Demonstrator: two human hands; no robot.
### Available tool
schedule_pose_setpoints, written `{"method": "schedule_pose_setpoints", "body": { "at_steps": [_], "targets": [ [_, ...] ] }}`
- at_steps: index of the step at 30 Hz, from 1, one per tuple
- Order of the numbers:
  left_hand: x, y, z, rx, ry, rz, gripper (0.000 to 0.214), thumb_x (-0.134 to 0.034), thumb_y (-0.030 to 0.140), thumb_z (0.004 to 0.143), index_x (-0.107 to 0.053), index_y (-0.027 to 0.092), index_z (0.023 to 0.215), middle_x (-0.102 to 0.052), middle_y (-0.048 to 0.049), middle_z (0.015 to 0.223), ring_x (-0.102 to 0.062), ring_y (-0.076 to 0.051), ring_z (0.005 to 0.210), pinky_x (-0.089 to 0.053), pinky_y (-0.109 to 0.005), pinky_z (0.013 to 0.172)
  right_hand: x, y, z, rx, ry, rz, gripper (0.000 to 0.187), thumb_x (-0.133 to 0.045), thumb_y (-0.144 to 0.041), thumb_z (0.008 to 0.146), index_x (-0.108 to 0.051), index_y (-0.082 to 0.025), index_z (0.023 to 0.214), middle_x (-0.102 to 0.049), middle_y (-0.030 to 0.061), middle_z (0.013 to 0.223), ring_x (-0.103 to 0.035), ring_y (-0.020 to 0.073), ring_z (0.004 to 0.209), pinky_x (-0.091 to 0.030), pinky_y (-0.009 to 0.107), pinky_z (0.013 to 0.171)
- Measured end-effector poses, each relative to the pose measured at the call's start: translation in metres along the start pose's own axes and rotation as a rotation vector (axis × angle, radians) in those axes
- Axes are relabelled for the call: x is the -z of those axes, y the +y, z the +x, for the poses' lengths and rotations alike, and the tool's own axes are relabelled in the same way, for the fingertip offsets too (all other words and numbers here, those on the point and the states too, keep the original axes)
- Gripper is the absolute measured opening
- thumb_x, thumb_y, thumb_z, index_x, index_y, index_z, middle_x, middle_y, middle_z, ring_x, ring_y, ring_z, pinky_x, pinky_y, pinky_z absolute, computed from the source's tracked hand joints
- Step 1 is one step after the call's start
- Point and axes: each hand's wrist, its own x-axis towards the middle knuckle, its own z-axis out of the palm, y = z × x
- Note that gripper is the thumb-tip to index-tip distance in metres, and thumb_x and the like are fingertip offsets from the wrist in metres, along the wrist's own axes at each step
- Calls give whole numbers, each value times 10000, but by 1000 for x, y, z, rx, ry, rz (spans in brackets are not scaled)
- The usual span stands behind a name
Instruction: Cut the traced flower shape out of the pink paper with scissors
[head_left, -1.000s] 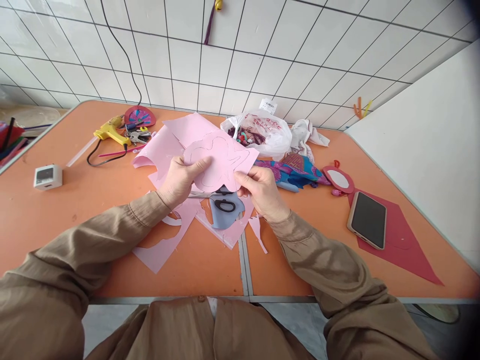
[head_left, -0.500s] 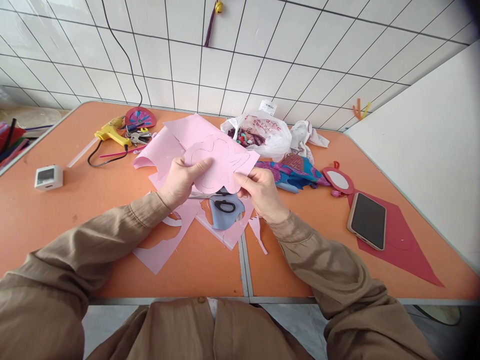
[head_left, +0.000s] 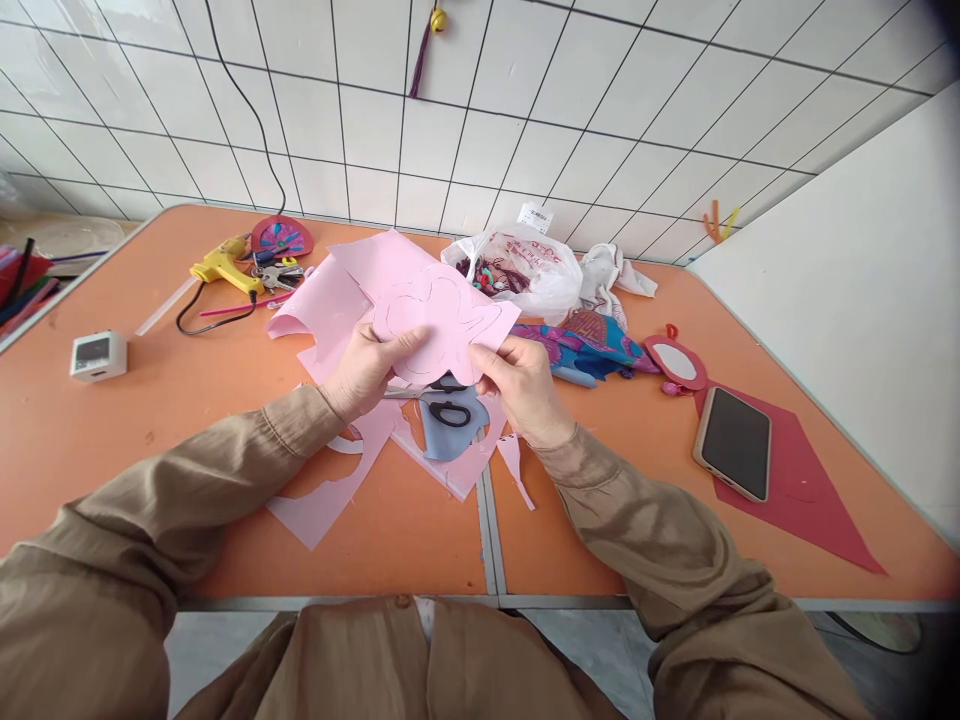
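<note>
Between my two hands, a piece of pink paper (head_left: 442, 335) with a curved outline drawn on it is held up over the table. My left hand (head_left: 367, 370) grips its left side, thumb on top. At the lower right edge, my right hand (head_left: 525, 385) pinches the same piece between thumb and fingers. Below it lie scissors with black handles (head_left: 452, 413), their upper part hidden by the held piece. They rest on a light blue scrap (head_left: 448, 440) and pink offcuts (head_left: 322, 505). Behind the hands spreads a larger pink sheet (head_left: 322, 290), partly curled.
A yellow glue gun (head_left: 225, 265), keys (head_left: 276, 275) and a small white box (head_left: 99, 356) lie to the left. A plastic bag with tassels (head_left: 532, 275) stands by the tiled wall. Rightward are patterned fabric (head_left: 592, 345), a red round ornament (head_left: 679, 362), and a phone (head_left: 733, 443) on red paper (head_left: 817, 490).
The pink piece and both hands stay almost where they were. My left hand has shifted very slightly to the right along with the piece.
</note>
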Motion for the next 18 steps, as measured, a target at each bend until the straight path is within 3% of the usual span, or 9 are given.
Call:
{"method": "schedule_pose_setpoints", "body": {
  "at_steps": [7,11,14,18],
  "targets": [
    [2,2,1,3,-36,86,377,-867,415,703,-790,158,969,-797,-117,1013,-739,-310,962,-603,-387,817,2,5,0,-39,-91,121,305,-723,-433,746,-635,-174,613,-582,-7,539,-497,98,433,-300,251,433],
    [7,3,4,49,-89,114,400,-887,373,683,-791,159,1007,-793,-121,1048,-733,-301,986,-595,-386,840,12,-2,7,-4,-58,148,395,-731,-563,718,-634,-195,613,-535,-15,520,-460,110,453,-296,265,437],
    [10,5,5,141,-185,206,369,-890,348,680,-802,144,975,-794,-129,985,-737,-289,926,-598,-379,793,29,-10,16,-13,-163,121,434,-721,-621,719,-696,-189,698,-608,14,604,-523,134,528,-363,275,481],
    [5,18,-2,330,-405,277,339,-880,310,695,-803,122,966,-794,-127,981,-731,-257,898,-592,-352,780,44,-18,20,-32,-328,9,340,-743,-519,763,-744,-179,744,-625,15,623,-543,133,568,-366,263,511]
  ]
}}
